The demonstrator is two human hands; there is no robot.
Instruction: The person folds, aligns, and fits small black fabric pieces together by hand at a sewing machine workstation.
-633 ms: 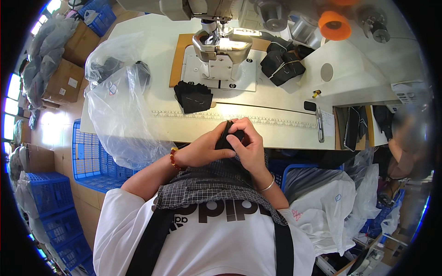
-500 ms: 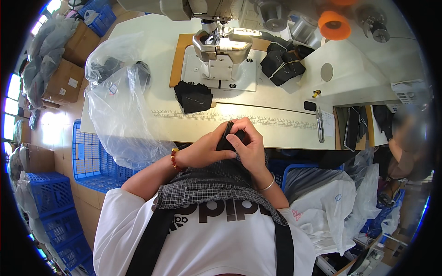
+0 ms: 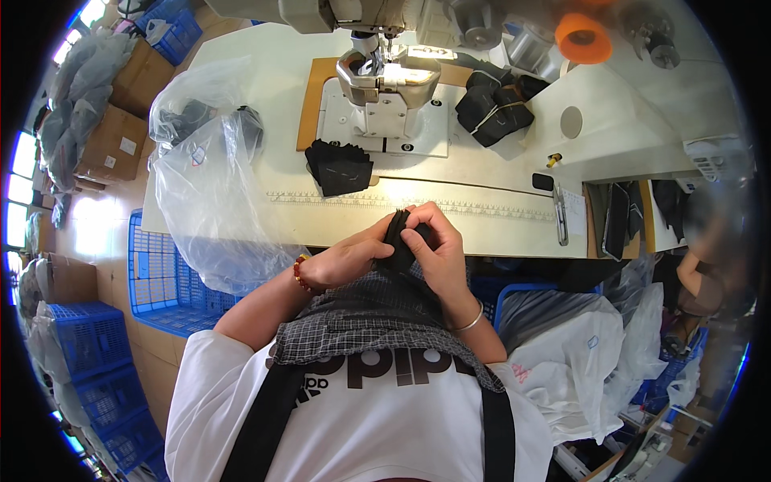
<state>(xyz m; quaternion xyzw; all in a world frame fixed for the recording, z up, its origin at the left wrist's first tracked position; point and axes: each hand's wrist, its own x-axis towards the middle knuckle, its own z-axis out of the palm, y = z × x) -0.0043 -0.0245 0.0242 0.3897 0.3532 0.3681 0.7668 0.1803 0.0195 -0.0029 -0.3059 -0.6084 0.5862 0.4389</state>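
Note:
A small stack of black fabric pieces point(image 3: 397, 233) is held between my two hands, just in front of the table's near edge. My left hand point(image 3: 351, 261) is closed on its left side, thumb across the front. My right hand point(image 3: 438, 243) grips the stack from the right with thumb and bent fingers. The upper edges of the pieces stand slightly fanned. Beyond my hands, a fanned pile of black pieces point(image 3: 340, 169) lies on the table before the sewing machine point(image 3: 388, 96). Tied bundles of black pieces point(image 3: 494, 112) rest to the machine's right.
A clear plastic bag point(image 3: 210, 185) with dark pieces inside hangs over the table's left edge. Thread snips point(image 3: 560, 215) lie at the right end beside a printed ruler strip point(image 3: 482, 210). A blue crate point(image 3: 173, 281) stands at left; filled bags point(image 3: 562, 345) sit at right. Another person works far right.
My left thumb and hand have shifted slightly, and more of the stack's face shows between my hands. Its pieces look more spread at the top.

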